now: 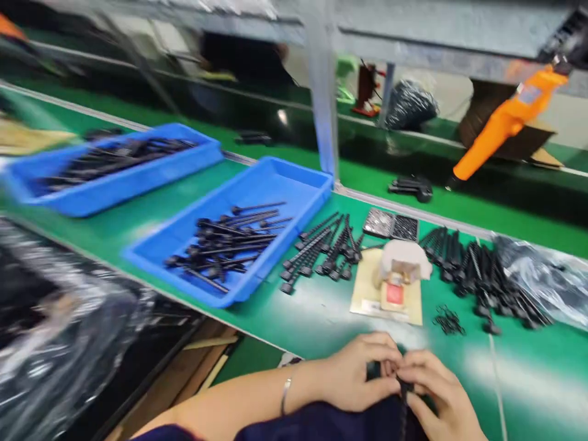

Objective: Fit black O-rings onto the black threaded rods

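Low in the view, at the table's near edge, my left hand (361, 373) and my right hand (438, 392) meet fingertip to fingertip. Both pinch the upper end of a thin black ribbed rod (403, 401), which points down toward my body. Its tip is hidden between the fingers. Just beyond my hands, a small white and red fixture (394, 293) stands on a cream board (365, 288). Right of that board lies a small heap of tiny black parts (448, 320). Similar black rods with round heads (321, 251) lie left of the fixture.
A blue tray (239, 300) holds several black rods; another blue tray (92, 205) stands farther left. More rods (482, 275) lie right beside clear plastic (546, 275). Small boxes of screws (390, 223) sit behind the fixture. An orange electric screwdriver (505, 122) hangs at upper right.
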{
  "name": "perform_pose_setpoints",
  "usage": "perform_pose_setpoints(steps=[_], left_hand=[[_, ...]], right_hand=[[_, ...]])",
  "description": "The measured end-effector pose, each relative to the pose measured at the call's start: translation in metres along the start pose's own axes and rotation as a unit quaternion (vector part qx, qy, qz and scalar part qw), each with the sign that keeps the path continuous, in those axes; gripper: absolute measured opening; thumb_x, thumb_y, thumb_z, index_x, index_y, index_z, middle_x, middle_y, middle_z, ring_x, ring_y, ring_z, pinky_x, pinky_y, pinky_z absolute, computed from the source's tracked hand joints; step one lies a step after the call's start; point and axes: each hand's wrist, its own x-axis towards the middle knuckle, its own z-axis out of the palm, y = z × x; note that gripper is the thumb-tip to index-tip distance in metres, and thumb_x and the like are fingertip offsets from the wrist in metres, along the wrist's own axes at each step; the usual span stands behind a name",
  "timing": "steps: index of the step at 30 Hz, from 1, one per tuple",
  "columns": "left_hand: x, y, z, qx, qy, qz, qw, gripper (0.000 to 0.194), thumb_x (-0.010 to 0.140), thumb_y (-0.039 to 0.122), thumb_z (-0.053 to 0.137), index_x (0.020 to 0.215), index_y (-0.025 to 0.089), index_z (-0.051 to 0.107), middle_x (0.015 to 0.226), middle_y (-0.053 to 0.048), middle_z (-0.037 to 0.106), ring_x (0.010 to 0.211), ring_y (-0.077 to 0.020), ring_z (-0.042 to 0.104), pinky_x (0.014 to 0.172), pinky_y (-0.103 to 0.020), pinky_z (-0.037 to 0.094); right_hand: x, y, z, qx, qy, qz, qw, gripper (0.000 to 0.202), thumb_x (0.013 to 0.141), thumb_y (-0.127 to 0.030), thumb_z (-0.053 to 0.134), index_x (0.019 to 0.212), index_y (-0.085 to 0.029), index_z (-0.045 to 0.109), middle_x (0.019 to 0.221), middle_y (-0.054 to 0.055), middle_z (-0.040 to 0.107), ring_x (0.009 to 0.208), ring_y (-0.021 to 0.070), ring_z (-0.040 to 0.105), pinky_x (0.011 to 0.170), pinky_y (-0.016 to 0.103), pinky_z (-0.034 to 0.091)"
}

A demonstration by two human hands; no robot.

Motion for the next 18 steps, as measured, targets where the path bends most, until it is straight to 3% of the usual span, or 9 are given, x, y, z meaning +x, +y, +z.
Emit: perform_pose_setpoints(steps=[3,7,9,13,16,18], left_hand=[[0.005,0.009,-0.009,-0.025,-0.017,-0.024,0.999,0.016,0.090,0.025,0.057,0.095,0.012,0.065,0.082,-0.005,0.058,0.075,-0.0161,0.054,0.072,-0.029,0.048],[0.008,0.010,-0.011,-0.034,-0.037,-0.074,0.996,0.033,0.097,0.034,0.047,0.074,0.014,0.061,0.074,-0.002,0.053,0.066,-0.0128,0.050,0.062,-0.024,0.044],[0.008,0.010,-0.009,-0.041,-0.042,-0.081,0.995,0.035,0.097,0.035,0.045,0.073,0.014,0.059,0.073,-0.002,0.053,0.063,-0.0124,0.051,0.059,-0.023,0.044],[0.005,0.014,-0.008,-0.015,-0.032,-0.082,0.996,0.028,0.096,0.026,0.045,0.074,0.015,0.058,0.073,-0.001,0.052,0.063,-0.0124,0.052,0.058,-0.023,0.045],[0.002,0.019,-0.024,0.112,0.051,-0.032,0.992,0.023,0.092,0.017,0.049,0.070,0.017,0.057,0.068,0.001,0.054,0.060,-0.0116,0.052,0.058,-0.022,0.044],[0.000,0.020,-0.045,0.254,0.167,0.002,0.953,0.021,0.091,0.014,0.052,0.071,0.018,0.056,0.067,0.001,0.056,0.062,-0.0124,0.054,0.061,-0.023,0.044]], right_hand=[[0.006,-0.004,0.001,0.020,0.054,-0.033,0.998,0.036,0.086,-0.010,0.064,0.114,-0.033,0.069,0.101,0.004,0.066,0.088,0.0149,0.066,0.071,0.021,0.057],[0.018,-0.003,0.006,0.018,0.129,-0.085,0.988,0.037,0.084,-0.015,0.072,0.118,-0.030,0.068,0.099,0.005,0.064,0.077,0.0132,0.064,0.062,0.020,0.057],[0.020,-0.002,0.009,0.008,0.147,-0.108,0.983,0.036,0.083,-0.017,0.075,0.116,-0.029,0.069,0.092,0.004,0.064,0.072,0.0123,0.062,0.062,0.021,0.056],[0.021,-0.001,0.010,0.056,0.157,-0.060,0.984,0.030,0.078,-0.018,0.079,0.106,-0.028,0.073,0.077,-0.001,0.059,0.059,0.0085,0.056,0.054,0.018,0.050],[0.018,-0.001,0.008,0.167,0.149,0.014,0.975,0.025,0.075,-0.024,0.082,0.098,-0.029,0.074,0.077,-0.003,0.055,0.054,0.0055,0.055,0.050,0.015,0.047],[0.015,-0.002,0.004,0.255,0.138,0.045,0.956,0.027,0.073,-0.026,0.085,0.097,-0.031,0.074,0.081,-0.003,0.055,0.055,0.0052,0.059,0.053,0.016,0.050]])
